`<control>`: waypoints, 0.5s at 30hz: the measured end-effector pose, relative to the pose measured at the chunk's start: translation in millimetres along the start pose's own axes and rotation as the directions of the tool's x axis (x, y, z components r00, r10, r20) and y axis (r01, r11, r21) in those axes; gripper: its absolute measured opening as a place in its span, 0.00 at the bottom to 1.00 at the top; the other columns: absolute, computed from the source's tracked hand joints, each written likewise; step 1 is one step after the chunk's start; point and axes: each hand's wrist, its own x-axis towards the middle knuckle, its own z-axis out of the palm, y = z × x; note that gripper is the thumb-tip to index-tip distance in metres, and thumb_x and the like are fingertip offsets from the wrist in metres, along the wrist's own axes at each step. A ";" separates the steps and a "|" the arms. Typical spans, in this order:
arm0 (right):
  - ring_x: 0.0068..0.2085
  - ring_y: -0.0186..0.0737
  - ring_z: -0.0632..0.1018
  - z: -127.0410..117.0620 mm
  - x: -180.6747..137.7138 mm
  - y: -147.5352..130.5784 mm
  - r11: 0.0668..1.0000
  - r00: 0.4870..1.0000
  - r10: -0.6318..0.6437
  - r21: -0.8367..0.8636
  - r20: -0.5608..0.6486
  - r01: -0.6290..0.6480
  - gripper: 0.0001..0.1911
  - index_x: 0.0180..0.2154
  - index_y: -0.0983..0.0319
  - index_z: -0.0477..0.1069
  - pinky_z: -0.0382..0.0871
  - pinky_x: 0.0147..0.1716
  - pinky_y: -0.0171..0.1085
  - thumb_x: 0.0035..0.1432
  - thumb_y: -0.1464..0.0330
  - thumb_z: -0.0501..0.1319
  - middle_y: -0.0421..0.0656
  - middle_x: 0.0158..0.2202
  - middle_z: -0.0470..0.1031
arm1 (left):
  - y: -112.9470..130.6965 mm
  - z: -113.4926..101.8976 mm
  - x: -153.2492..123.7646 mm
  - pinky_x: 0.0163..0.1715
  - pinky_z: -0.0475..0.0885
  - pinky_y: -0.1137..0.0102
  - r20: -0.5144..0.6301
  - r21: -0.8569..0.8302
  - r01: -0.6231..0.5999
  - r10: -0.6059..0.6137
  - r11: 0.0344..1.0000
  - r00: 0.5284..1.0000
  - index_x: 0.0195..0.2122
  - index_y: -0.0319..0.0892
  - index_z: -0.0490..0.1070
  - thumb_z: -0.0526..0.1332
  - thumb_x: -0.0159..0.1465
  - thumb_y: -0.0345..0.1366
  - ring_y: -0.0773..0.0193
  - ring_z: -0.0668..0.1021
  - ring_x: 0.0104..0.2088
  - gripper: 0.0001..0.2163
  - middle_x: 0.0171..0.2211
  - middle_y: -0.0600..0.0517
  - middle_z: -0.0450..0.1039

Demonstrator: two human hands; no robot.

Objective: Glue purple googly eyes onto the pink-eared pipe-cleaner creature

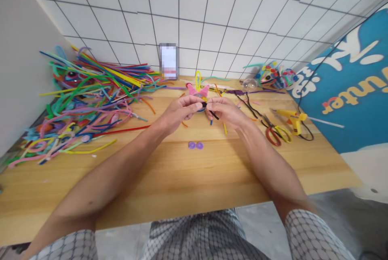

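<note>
My left hand [180, 111] and my right hand [226, 111] meet above the middle of the wooden table [169, 175]. Between their fingertips is a small pipe-cleaner figure [197, 91] with pink ears and a yellow loop on top. The left fingers pinch its lower part. A thin black pipe cleaner [213, 114] sticks out of the closed right-hand fingers, which work it against the figure. Two small purple rings [195, 145] lie on the table just in front of the hands.
A big heap of coloured pipe cleaners [87, 98] covers the table's left side. Red and yellow scissors [277, 133] and a yellow glue gun [292, 119] lie to the right. Finished colourful figures [274, 76] and a clear ball [249, 84] stand at the back right, a phone [168, 61] against the tiled wall.
</note>
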 end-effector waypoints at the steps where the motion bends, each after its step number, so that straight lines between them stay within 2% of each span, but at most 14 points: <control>1: 0.26 0.35 0.70 0.0 -0.1 0.1 1.000 1.000 0.004 -0.010 0.007 -0.004 0.16 0.26 0.60 0.74 0.61 0.31 0.38 0.55 0.57 0.72 0.37 0.23 0.72 | -0.4 -1.9 0.2 0.22 0.55 0.74 0.011 0.041 -0.023 0.023 0.999 1.000 0.38 0.41 0.86 0.81 0.56 0.40 0.74 0.64 0.21 0.13 0.26 0.55 0.74; 4: 0.27 0.34 0.69 1.6 -0.3 1.1 0.999 1.000 0.010 -0.032 0.023 -0.009 0.15 0.28 0.59 0.74 0.61 0.30 0.38 0.56 0.57 0.72 0.37 0.24 0.72 | -2.5 -2.9 -1.0 0.23 0.56 0.73 0.013 0.113 -0.049 0.047 0.992 0.999 0.36 0.42 0.85 0.81 0.56 0.40 0.72 0.63 0.22 0.11 0.24 0.56 0.71; 7: 0.29 0.35 0.69 3.1 -1.3 0.4 0.998 1.000 -0.011 -0.059 0.028 0.012 0.16 0.28 0.59 0.73 0.61 0.31 0.38 0.58 0.55 0.71 0.36 0.25 0.72 | -4.2 -0.3 -1.5 0.22 0.54 0.73 -0.029 0.085 -0.031 0.033 0.996 0.999 0.33 0.42 0.84 0.80 0.56 0.41 0.73 0.62 0.21 0.11 0.23 0.56 0.70; 11: 0.30 0.34 0.70 4.5 -1.5 0.3 0.997 0.999 -0.048 -0.065 0.011 0.049 0.18 0.29 0.59 0.73 0.61 0.34 0.38 0.59 0.54 0.72 0.36 0.27 0.71 | -4.0 6.6 -1.3 0.20 0.54 0.75 -0.084 -0.063 0.012 -0.017 0.998 0.996 0.31 0.40 0.83 0.82 0.53 0.39 0.75 0.62 0.19 0.13 0.22 0.57 0.70; 15: 0.31 0.35 0.69 9.9 2.0 7.4 0.996 0.997 -0.075 -0.040 -0.032 0.074 0.23 0.30 0.59 0.74 0.61 0.34 0.38 0.56 0.48 0.76 0.36 0.27 0.70 | -3.6 19.0 -5.6 0.18 0.55 0.78 -0.139 -0.282 0.120 -0.164 0.952 0.977 0.32 0.38 0.80 0.81 0.55 0.34 0.78 0.62 0.18 0.12 0.22 0.60 0.68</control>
